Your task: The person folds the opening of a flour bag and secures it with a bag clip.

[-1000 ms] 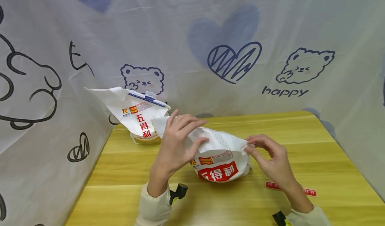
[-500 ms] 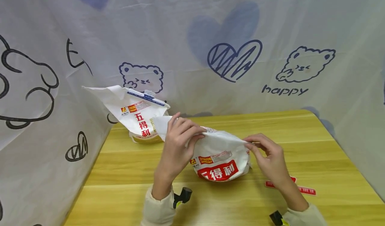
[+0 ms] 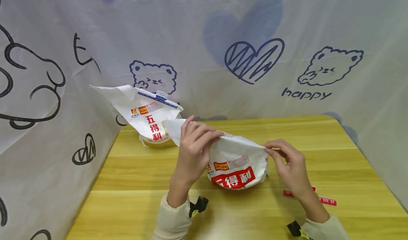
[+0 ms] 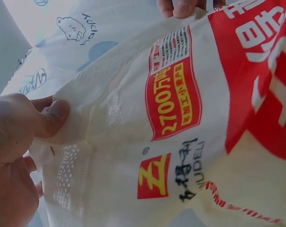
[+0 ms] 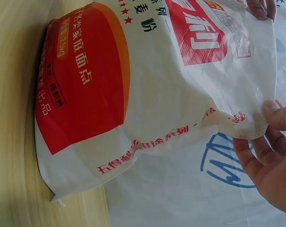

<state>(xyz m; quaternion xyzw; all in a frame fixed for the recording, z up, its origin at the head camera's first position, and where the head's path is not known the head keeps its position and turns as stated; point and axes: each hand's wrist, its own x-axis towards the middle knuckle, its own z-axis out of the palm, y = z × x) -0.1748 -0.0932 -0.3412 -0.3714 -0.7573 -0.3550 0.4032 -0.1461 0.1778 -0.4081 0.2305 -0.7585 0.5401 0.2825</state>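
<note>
A white flour bag [image 3: 234,155] with red print stands upright on the table, its top edge stretched between both hands. My left hand [image 3: 194,151] pinches the top edge near its left end, thumb on the near face in the left wrist view. A white flap sticks out beyond that hand to the left. At the right corner, my right hand [image 3: 291,167] pinches the same edge between thumb and fingers. The right wrist view shows the bag's printed front [image 5: 86,75] and its base on the wood. The bag's back is hidden.
Behind to the left stands a second flour bag [image 3: 153,121], its folded top held by a blue and white bag clip [image 3: 157,99]. Red strips with white marks [image 3: 327,201] lie on the wooden table [image 3: 137,208], partly behind my right forearm. Printed cloth [image 3: 191,48] encloses the table.
My left thumb has closed in against the fingers on the bag's edge. The bag's top, folded toward me before, is now pulled up straighter and tauter. The right hand stays at its corner.
</note>
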